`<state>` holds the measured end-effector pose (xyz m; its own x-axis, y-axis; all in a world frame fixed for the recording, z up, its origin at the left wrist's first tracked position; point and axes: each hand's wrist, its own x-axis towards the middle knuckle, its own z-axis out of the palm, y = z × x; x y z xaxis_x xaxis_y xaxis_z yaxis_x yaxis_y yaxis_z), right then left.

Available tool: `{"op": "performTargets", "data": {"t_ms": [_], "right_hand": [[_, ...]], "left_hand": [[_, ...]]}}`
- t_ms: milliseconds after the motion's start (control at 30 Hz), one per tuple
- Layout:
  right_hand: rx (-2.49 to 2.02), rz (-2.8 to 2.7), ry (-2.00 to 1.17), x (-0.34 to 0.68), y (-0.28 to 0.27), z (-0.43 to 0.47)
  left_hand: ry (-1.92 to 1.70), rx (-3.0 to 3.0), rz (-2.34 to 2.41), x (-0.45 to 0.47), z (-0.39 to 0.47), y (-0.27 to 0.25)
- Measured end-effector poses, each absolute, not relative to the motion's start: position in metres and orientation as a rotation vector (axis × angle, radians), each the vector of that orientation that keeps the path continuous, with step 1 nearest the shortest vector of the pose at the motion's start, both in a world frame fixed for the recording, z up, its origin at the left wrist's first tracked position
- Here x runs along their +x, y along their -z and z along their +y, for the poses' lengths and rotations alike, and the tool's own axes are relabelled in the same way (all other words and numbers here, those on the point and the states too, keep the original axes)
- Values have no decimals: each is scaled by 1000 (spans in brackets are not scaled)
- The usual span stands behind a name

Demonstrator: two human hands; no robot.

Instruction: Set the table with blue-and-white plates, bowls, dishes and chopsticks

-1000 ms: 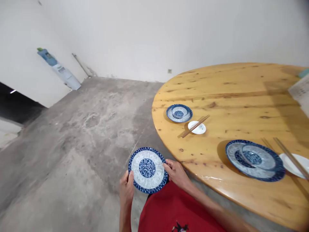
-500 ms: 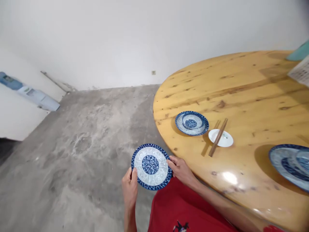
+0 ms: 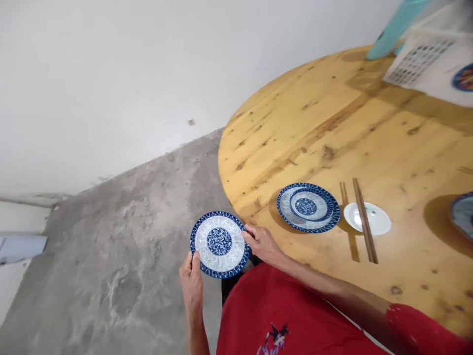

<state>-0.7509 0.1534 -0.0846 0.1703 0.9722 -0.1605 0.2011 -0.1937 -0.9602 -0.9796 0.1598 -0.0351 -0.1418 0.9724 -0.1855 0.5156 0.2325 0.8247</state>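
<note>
Held between both hands is a round blue-and-white plate (image 3: pixel 220 244), tilted so its patterned face shows, off the table's edge and above the floor. My left hand (image 3: pixel 192 281) grips its lower left rim, thumb on top. At the right rim, my right hand (image 3: pixel 261 242) pinches the plate the same way; the fingers underneath are hidden. On the table to the right of my right hand lies a blue-rimmed plate (image 3: pixel 284 207) with a smaller dish (image 3: pixel 306 206) of the same pattern on it. Beside them a small white dish (image 3: pixel 380 219) has a pair of chopsticks (image 3: pixel 365 220) resting across it.
A round wooden table (image 3: pixel 281 133) fills the right side. Toward its back stand a white perforated basket (image 3: pixel 414 61) and a turquoise object (image 3: pixel 395 29). Another blue-patterned dish (image 3: pixel 465 217) is cut off at the right edge. Concrete floor (image 3: pixel 121 246) and a white wall lie left.
The view has turned to the right, bringing more of the table and the basket in. Both hands still hold the plate.
</note>
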Motion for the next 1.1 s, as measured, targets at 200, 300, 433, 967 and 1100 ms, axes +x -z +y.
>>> {"op": "performTargets", "data": {"t_ms": [200,300,433,967,1100], "right_hand": [[-1732,-856,-937,-760,97,194],[-1790,-683,-833,-773,103,218],[-1841,-482,-685,-800,102,256],[-1843,155,-382,-817,115,372],[-1774,175,-368,-781,130,405]], "left_hand": [[-664,1527,1466,-972,274,53],[-593,1629,1300,-965,335,61],[-445,1755,1068,-960,414,65],[-120,1918,447,-859,596,99],[-93,1950,397,-809,635,110]]}}
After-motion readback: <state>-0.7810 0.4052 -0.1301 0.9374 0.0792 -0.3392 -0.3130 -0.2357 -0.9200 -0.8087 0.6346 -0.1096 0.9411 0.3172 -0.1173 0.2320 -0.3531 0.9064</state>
